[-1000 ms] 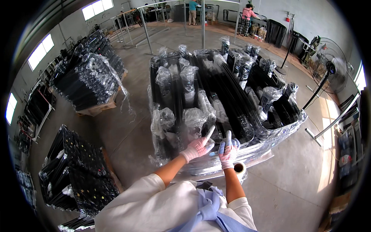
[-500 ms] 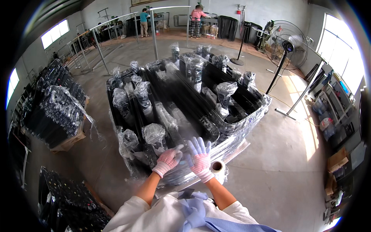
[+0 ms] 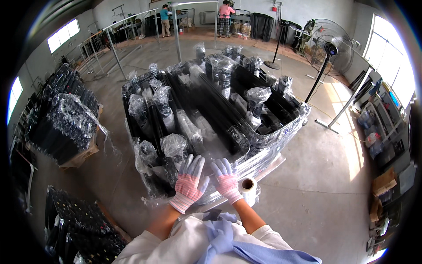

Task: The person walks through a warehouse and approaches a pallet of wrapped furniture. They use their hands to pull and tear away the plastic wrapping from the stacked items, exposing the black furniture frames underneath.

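Note:
A large pallet load of black parts [image 3: 220,108], wrapped in clear film [image 3: 274,156], stands right in front of me. Film-covered posts stick up from it. Both my hands wear pink and pale lilac gloves. My left hand [image 3: 189,182] lies against the load's near edge, fingers outstretched and palm down, holding nothing. Beside it my right hand [image 3: 226,178] is also spread on the film at that edge, empty. Whether the palms press on the film is hidden. A roll of wrapping film [image 3: 247,191] stands just right of my right hand, its brown core facing up.
To the left stands another wrapped stack [image 3: 66,127] on a pallet, a loose film strip trailing from it. Nearer lies a black spotted pile [image 3: 83,220]. A pedestal fan [image 3: 329,50] and metal stand are at right. Two people work by the far wall, behind metal frames [image 3: 178,35].
My left hand has turned from pointing right to lying flat with fingers forward. The right hand's fingers have tilted leftward. The film roll has stayed beside it.

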`<state>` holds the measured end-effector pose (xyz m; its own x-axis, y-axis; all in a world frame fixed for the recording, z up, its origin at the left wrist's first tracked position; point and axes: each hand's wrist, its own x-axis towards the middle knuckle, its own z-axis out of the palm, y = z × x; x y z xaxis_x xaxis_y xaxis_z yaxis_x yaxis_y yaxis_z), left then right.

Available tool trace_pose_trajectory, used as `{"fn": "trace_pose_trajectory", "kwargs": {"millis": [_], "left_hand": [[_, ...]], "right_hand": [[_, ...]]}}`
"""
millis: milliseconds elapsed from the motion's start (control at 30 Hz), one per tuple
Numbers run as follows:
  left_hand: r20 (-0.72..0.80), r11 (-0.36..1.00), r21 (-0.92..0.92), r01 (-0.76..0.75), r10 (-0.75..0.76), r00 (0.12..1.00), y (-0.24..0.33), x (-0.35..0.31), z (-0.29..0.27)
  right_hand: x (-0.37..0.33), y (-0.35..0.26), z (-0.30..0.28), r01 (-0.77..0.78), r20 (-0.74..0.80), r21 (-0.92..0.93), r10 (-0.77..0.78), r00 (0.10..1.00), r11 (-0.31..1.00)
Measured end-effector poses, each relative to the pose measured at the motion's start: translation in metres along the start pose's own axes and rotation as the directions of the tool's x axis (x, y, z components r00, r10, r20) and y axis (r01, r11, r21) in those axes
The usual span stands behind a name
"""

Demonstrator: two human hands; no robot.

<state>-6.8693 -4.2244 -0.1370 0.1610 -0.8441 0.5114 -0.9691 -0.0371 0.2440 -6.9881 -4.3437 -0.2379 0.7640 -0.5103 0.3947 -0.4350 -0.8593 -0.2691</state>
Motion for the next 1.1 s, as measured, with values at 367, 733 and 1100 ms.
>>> {"fn": "trace_pose_trajectory", "kwargs": {"millis": [367, 733, 1100], "left_hand": [[0.127, 0.976, 0.197, 0.096, -0.122, 0.984, -0.02, -0.033, 0.057], [0.037, 0.993, 0.077, 0.085, -0.088, 0.995, -0.025, -0.034, 0.062], [-0.116, 0.993, 0.105, -0.063, 0.075, 0.99, -0.029, -0.036, 0.063]], "right_hand": [[0.0, -0.003, 0.001, -0.006, -0.079, 0.039, 0.009, 0.997, 0.999], [0.001, -0.007, 0.003, 0.016, -0.196, 0.174, 0.019, 0.98, 0.985], [0.007, -0.012, 0.013, -0.02, -0.298, 0.588, 0.239, 0.924, 0.809]]}}
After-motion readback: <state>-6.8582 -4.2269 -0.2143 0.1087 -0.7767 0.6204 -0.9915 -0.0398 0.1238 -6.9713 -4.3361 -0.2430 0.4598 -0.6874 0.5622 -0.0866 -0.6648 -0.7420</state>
